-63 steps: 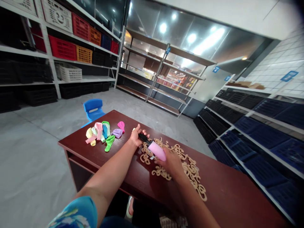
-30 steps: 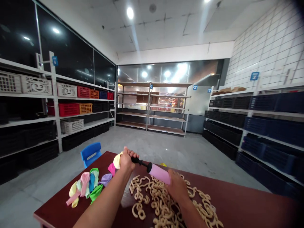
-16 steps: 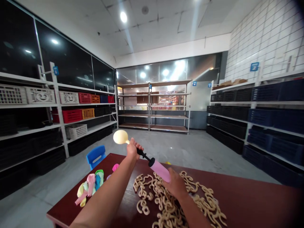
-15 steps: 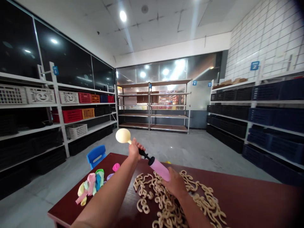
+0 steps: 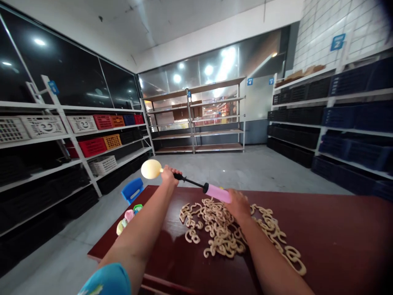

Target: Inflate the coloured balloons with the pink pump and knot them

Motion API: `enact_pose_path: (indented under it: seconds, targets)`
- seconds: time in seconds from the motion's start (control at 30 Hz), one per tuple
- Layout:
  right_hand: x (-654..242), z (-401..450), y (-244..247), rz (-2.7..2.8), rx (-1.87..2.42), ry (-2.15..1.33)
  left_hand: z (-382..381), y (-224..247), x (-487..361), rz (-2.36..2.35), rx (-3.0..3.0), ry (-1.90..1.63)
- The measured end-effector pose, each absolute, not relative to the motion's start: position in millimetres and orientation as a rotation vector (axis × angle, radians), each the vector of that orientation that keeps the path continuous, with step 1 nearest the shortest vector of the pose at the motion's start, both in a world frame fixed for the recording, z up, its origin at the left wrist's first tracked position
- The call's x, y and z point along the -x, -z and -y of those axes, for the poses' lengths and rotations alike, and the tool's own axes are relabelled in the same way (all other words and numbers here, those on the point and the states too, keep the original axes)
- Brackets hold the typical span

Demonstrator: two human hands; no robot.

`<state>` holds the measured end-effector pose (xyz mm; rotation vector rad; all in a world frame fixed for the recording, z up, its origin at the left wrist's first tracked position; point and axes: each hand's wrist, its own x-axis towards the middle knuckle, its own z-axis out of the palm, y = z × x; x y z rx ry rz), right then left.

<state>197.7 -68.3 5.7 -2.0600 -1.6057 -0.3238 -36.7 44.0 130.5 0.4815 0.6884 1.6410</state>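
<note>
Between my hands stretches a balloon pump (image 5: 217,192) with a pink barrel and a black rod, pulled well out. My right hand (image 5: 238,203) is wrapped round the barrel's near end. My left hand (image 5: 169,175) grips the black handle end, where a partly inflated pale yellow balloon (image 5: 151,169) sticks out to the left. Whether those fingers also pinch the balloon's neck is hard to see. Under the pump, a heap of curly beige pieces (image 5: 222,229) lies on the dark red table (image 5: 172,254). Several uninflated balloons (image 5: 129,215) lie left of my left forearm, partly covered by it.
A blue chair (image 5: 132,190) stands at the table's far left corner. White shelving with crates (image 5: 92,146) lines the left wall, and dark blue crates (image 5: 357,147) fill the right-hand shelves. Metal shelves (image 5: 196,134) stand at the back, across grey floor.
The pump has lengthened: my hands are farther apart, and more of the black rod shows. My right hand has moved right with the barrel. The camera view has tilted down and rolled slightly.
</note>
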Motion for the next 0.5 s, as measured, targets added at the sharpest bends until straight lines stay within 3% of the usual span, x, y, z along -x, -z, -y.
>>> enact_pose_path:
  seconds: [0.17, 0.5]
  targets:
    - [-197, 68, -4, 1.56, 2.129, 0.356, -50, -129, 43, -0.676, -0.448, -1.651]
    - [-182, 67, -3, 1.782, 1.97, 0.35, -25, -79, -13, -0.624, -0.443, -1.533]
